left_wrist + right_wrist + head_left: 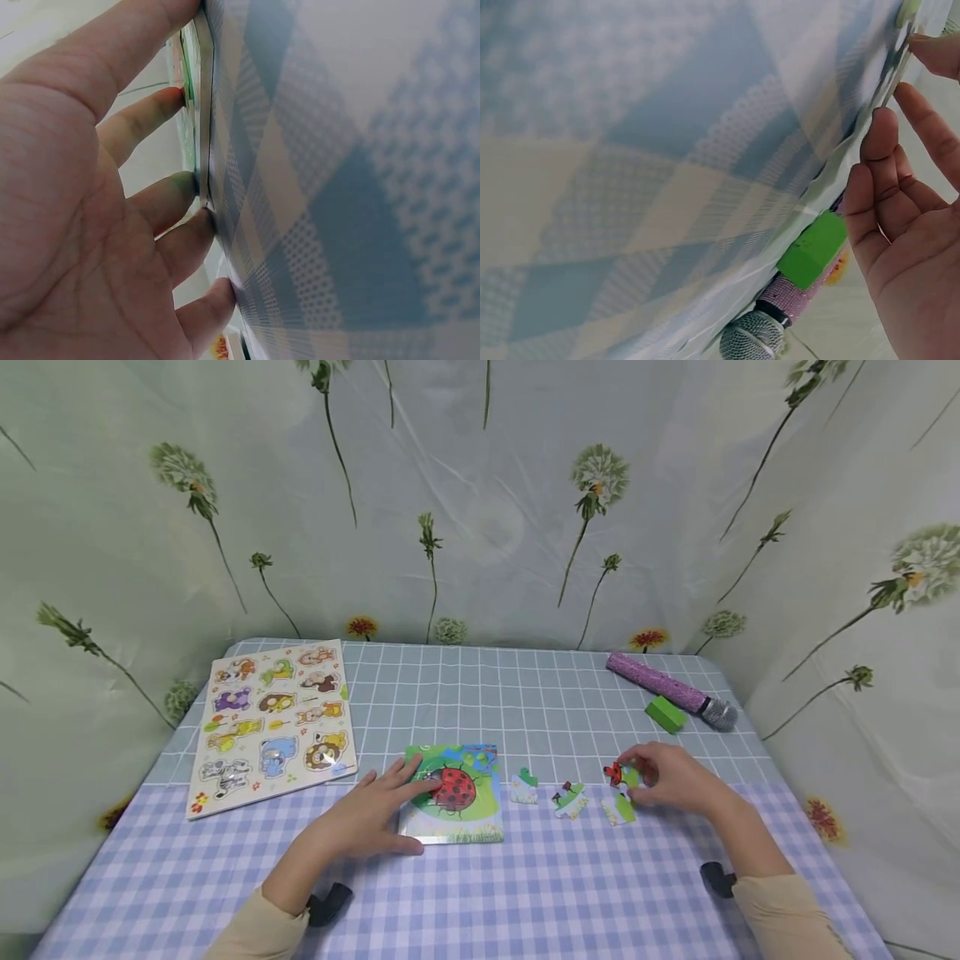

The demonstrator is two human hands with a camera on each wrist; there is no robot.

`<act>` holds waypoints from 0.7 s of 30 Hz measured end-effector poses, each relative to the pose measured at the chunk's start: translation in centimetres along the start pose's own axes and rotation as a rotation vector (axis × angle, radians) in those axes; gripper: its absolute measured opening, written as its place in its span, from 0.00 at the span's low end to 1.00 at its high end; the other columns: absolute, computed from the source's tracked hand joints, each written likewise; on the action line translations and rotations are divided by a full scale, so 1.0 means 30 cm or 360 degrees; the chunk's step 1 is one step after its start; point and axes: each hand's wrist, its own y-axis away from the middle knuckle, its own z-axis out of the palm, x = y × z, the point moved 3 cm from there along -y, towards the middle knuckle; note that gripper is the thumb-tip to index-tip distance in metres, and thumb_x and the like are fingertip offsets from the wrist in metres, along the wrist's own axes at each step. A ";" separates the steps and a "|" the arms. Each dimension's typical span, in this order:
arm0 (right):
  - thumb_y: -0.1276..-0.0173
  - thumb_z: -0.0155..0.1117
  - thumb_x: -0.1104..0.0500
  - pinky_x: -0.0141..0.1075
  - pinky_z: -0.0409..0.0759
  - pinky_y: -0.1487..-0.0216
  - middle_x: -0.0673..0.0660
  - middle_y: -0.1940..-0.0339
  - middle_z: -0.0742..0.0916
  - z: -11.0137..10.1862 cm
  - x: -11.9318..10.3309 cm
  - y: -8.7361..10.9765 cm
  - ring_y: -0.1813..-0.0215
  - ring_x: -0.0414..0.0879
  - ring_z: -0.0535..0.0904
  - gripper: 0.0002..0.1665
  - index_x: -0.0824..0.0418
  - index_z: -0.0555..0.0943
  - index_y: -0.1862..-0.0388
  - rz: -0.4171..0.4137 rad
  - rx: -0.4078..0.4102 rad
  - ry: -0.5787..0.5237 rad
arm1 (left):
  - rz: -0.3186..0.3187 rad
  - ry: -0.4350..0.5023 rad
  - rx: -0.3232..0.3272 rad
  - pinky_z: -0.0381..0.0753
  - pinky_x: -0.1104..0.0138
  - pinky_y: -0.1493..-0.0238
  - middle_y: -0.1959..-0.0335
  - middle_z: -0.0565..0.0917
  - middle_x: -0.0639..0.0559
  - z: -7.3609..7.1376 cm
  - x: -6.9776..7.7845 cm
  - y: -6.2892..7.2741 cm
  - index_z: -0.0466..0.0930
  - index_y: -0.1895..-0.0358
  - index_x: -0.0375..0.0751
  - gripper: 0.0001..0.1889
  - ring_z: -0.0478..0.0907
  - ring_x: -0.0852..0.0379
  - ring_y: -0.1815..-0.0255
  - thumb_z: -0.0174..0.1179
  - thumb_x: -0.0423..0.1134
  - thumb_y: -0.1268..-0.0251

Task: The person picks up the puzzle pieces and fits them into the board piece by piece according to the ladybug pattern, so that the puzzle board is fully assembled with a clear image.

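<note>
Puzzle piece (617, 775), part red and part green, sits at the far end of a small group of loose pieces, right of centre on the worktop (555, 893). Right hand (671, 779) grasps it by the edge, thumb on the near side, index finger on the far side; other fingers bent in toward the palm. Cannot tell whether the piece is clear of the cloth.

Just on its near side, a white-and-green piece (619, 810). To the left of that, a piece with dark red marks (569, 801); farther left, a pale piece with a green top (524, 787), just beside the ladybug board (459, 795).

Board lies flat, red spotted ladybug on green. Left hand (375, 818) rests over its left part, fingers spread and released, index finger reaching the ladybug, thumb at the near edge. Left wrist view: little finger meets the cloth.

Outward: green block (666, 714) on the far right; beyond it, a microphone (660, 682) with a glittery pink-purple handle, grey mesh head pointing right and near. Far left, a large animal board (288, 702), set askew. Cloth checked lilac and white near, grey-blue with white lines far. Dandelion-print curtain (495, 527) behind.
</note>
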 end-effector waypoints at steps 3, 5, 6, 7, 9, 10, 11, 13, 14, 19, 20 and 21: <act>0.42 0.81 0.57 0.32 0.76 0.62 0.48 0.65 0.83 -0.007 -0.016 -0.004 0.63 0.40 0.74 0.26 0.59 0.87 0.43 -0.0050 0.0048 0.0023 | -0.0005 -0.0001 -0.0003 0.53 0.23 0.20 0.11 0.53 0.37 0.001 -0.001 0.000 0.66 0.16 0.55 0.49 0.51 0.30 0.11 0.76 0.62 0.40; 0.42 0.80 0.57 0.32 0.78 0.61 0.47 0.64 0.84 -0.012 -0.034 -0.007 0.62 0.39 0.74 0.25 0.58 0.87 0.44 -0.0111 0.0079 0.0036 | -0.0011 0.0000 -0.0004 0.53 0.23 0.20 0.11 0.53 0.37 0.001 -0.001 -0.002 0.66 0.16 0.55 0.50 0.51 0.30 0.11 0.76 0.62 0.40; 0.42 0.80 0.57 0.33 0.78 0.60 0.47 0.64 0.84 -0.014 -0.045 -0.008 0.62 0.39 0.75 0.25 0.58 0.87 0.44 -0.0147 0.0090 0.0040 | -0.0017 0.0004 -0.0006 0.53 0.24 0.19 0.10 0.53 0.37 0.002 -0.002 -0.002 0.65 0.16 0.55 0.50 0.51 0.31 0.11 0.77 0.62 0.40; 0.41 0.80 0.57 0.33 0.79 0.60 0.46 0.63 0.85 -0.017 -0.058 -0.009 0.61 0.38 0.75 0.25 0.57 0.87 0.44 -0.0180 0.0098 0.0046 | -0.0011 0.0002 -0.0001 0.54 0.23 0.20 0.11 0.53 0.37 0.002 -0.002 -0.003 0.65 0.16 0.55 0.50 0.52 0.30 0.11 0.77 0.62 0.40; 0.41 0.79 0.57 0.33 0.80 0.59 0.46 0.63 0.85 -0.021 -0.086 -0.014 0.60 0.38 0.76 0.24 0.56 0.88 0.44 -0.0228 0.0109 0.0046 | -0.0016 0.0006 -0.0005 0.54 0.24 0.19 0.10 0.53 0.38 0.004 -0.003 -0.004 0.65 0.16 0.55 0.50 0.52 0.31 0.11 0.77 0.62 0.40; 0.41 0.78 0.57 0.34 0.81 0.58 0.45 0.62 0.85 -0.023 -0.101 -0.018 0.60 0.38 0.77 0.24 0.55 0.88 0.45 -0.0249 0.0112 0.0042 | -0.0014 0.0006 -0.0005 0.54 0.24 0.20 0.10 0.53 0.38 0.004 -0.004 -0.004 0.65 0.16 0.55 0.50 0.52 0.31 0.11 0.77 0.62 0.40; 0.41 0.78 0.58 0.34 0.81 0.58 0.45 0.61 0.86 -0.025 -0.116 -0.022 0.59 0.38 0.77 0.24 0.55 0.88 0.45 -0.0271 0.0115 0.0035 | -0.0019 0.0005 -0.0007 0.54 0.24 0.19 0.10 0.52 0.38 0.005 -0.005 -0.004 0.65 0.16 0.55 0.50 0.51 0.32 0.11 0.77 0.61 0.40; 0.40 0.78 0.58 0.35 0.81 0.58 0.45 0.60 0.85 -0.027 -0.143 -0.030 0.58 0.38 0.78 0.23 0.53 0.88 0.44 -0.0304 0.0104 0.0013 | -0.0020 -0.0009 -0.0007 0.54 0.24 0.19 0.10 0.53 0.39 0.005 -0.006 -0.003 0.65 0.16 0.55 0.50 0.51 0.32 0.11 0.77 0.61 0.40; 0.40 0.78 0.59 0.35 0.81 0.58 0.46 0.60 0.85 -0.028 -0.157 -0.035 0.58 0.39 0.78 0.23 0.53 0.88 0.44 -0.0324 0.0098 0.0000 | -0.0029 -0.0009 -0.0010 0.54 0.25 0.19 0.10 0.53 0.39 0.006 -0.007 -0.003 0.65 0.16 0.55 0.51 0.51 0.32 0.11 0.78 0.61 0.40; 0.38 0.77 0.59 0.33 0.80 0.60 0.46 0.59 0.85 -0.020 -0.218 -0.064 0.60 0.40 0.80 0.23 0.51 0.87 0.43 -0.0408 0.0068 -0.0028 | -0.0039 -0.0028 -0.0003 0.54 0.25 0.19 0.10 0.53 0.39 0.003 -0.008 -0.003 0.64 0.15 0.55 0.51 0.51 0.33 0.10 0.78 0.61 0.41; 0.38 0.77 0.59 0.33 0.81 0.60 0.46 0.59 0.85 -0.017 -0.229 -0.070 0.60 0.40 0.80 0.22 0.51 0.87 0.44 -0.0423 0.0066 -0.0029 | -0.0042 -0.0030 -0.0002 0.54 0.25 0.19 0.10 0.53 0.39 0.003 -0.009 -0.003 0.64 0.15 0.56 0.51 0.51 0.33 0.10 0.78 0.61 0.41; 0.38 0.77 0.59 0.33 0.81 0.60 0.46 0.59 0.85 -0.013 -0.240 -0.077 0.60 0.40 0.80 0.22 0.52 0.88 0.44 -0.0434 0.0060 -0.0034 | -0.0042 -0.0031 -0.0002 0.54 0.25 0.19 0.10 0.53 0.39 0.003 -0.009 -0.003 0.64 0.15 0.56 0.51 0.50 0.33 0.10 0.78 0.61 0.41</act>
